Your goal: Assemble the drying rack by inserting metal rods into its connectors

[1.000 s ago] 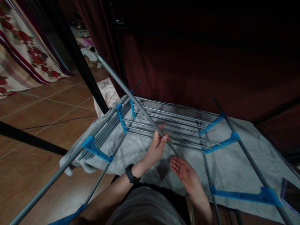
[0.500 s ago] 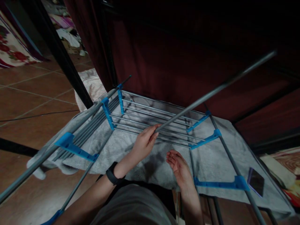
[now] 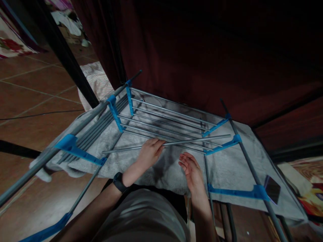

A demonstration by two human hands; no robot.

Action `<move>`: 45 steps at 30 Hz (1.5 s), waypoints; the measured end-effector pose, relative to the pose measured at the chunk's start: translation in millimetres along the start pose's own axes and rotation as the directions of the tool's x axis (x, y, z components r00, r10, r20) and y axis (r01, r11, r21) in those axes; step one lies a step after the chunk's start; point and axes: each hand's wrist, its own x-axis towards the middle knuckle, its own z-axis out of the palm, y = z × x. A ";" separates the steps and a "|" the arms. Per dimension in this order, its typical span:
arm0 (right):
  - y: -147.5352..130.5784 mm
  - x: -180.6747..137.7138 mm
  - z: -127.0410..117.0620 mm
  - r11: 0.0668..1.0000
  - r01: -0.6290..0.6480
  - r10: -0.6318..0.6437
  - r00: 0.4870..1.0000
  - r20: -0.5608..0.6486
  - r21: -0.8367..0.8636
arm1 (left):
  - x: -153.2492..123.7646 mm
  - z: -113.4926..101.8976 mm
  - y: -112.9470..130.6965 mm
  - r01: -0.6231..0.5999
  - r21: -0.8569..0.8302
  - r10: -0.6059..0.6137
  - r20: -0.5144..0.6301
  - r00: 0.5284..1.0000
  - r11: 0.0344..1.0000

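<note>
My left hand (image 3: 150, 152), with a dark band on its wrist, is closed around the middle of a loose grey metal tube (image 3: 196, 140). The tube lies nearly level across the frame, its right end over the rack's cross bars. My right hand (image 3: 189, 168) is held palm inward with fingers loosely curled and apart, touching nothing. Around both hands stands a partly assembled rack of grey poles and blue plastic brackets (image 3: 83, 153). Several thin bars (image 3: 166, 112) join its left and right brackets at the far end. Another blue bracket (image 3: 233, 192) sits on the right-hand poles.
The rack lies over a grey cloth-covered surface (image 3: 249, 158). Several spare tubes (image 3: 98, 132) lie along its left side. A phone (image 3: 272, 190) rests near the right edge. Dark red curtains (image 3: 176, 60) hang behind, and a black post (image 3: 65, 57) slants at left above the tiled floor.
The tube in my left hand has swung from a steep slant up to the right down to nearly level, and its left end now shows. My right hand has barely moved.
</note>
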 end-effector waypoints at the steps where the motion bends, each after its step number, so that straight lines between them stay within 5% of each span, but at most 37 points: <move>1: 2.4 1.4 0.2 1.000 -0.002 0.002 1.000 -0.010 0.005 | -2.9 1.9 -4.4 0.008 0.008 -0.008 0.012 1.000 1.000; 11: 23.6 20.3 -17.5 0.980 -0.041 0.050 0.998 -0.046 0.196 | -24.7 19.3 -32.1 0.057 -0.103 -0.048 0.085 0.995 0.993; 22: 43.9 30.7 -39.9 0.990 0.032 -0.006 0.983 -0.183 0.138 | -32.4 19.2 -56.4 0.062 -0.071 -0.053 0.126 0.991 0.996; 32: 56.9 45.8 -59.6 0.979 -0.015 0.075 0.953 -0.293 0.204 | -39.4 3.3 -87.6 -0.115 0.416 0.021 0.222 0.975 0.902; 45: 52.3 48.6 -82.2 0.974 -0.004 0.077 0.947 -0.311 0.226 | -44.2 -14.7 -97.5 -0.072 0.471 -0.040 0.223 0.974 0.879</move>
